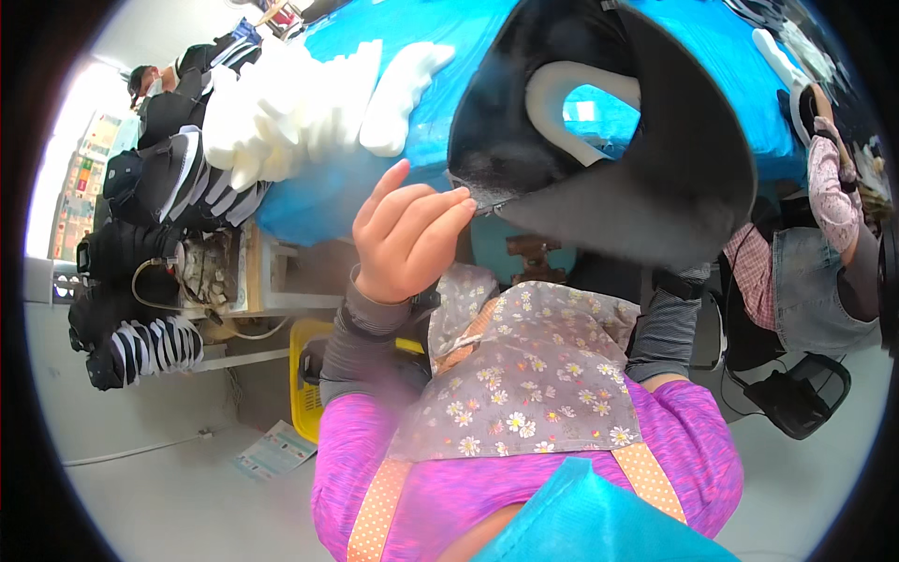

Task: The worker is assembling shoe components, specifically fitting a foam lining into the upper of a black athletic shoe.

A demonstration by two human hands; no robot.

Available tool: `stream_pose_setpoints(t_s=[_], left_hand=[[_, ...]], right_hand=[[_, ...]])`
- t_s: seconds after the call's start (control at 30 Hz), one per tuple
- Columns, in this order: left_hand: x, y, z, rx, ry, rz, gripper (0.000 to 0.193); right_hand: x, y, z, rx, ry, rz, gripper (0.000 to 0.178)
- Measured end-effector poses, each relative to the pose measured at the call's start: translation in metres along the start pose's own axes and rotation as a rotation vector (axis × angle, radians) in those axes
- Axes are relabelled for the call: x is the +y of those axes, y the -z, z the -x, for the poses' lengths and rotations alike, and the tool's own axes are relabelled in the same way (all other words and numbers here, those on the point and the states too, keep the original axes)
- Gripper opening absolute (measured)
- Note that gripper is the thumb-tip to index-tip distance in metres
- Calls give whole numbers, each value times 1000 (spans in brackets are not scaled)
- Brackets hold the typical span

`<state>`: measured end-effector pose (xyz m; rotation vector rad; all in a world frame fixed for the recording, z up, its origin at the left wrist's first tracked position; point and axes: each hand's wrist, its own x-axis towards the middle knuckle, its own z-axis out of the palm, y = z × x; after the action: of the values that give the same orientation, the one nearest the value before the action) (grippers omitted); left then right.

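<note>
Head view: one worker's two arms at a tabletop [440, 23] covered in glossy blue sheeting.
Black curved panel of smooth, flexible material [646, 206]: raised at the near edge of the tabletop, ahead and to the right of the left hand [409, 239]; its lower left corner meets that hand's fingertips.
Left hand: back uppermost, fingers curled narrow at the panel's corner, little finger lifted clear; thumb hidden, so a firm pinch cannot be confirmed.
Right hand: concealed behind the panel; grip cannot be told. Grey striped sleeve [667, 328] runs up to the panel's lower right edge.
White U-shaped padded piece [546, 105]: seen within the panel's opening, apart from the left hand, blue showing through its loop; whether attached cannot be determined.
White foam pieces [290, 112]: heaped on the tabletop, beyond and left of the left hand; a single curved white piece [403, 98] lies just beside the heap.
</note>
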<state>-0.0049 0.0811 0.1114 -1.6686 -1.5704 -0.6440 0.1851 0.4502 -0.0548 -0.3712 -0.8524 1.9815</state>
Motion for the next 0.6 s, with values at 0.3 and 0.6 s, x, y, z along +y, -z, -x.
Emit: stream_pose_setpoints(t_s=[0.3,0.6], left_hand=[[4,13,-17,-230,-184,21,65],[-7,6,-38,-815,-622,205,84]], right_hand=[[14,-9,14,-226,-302,-370,43],[58,36,49,-106,-648,-331,48]])
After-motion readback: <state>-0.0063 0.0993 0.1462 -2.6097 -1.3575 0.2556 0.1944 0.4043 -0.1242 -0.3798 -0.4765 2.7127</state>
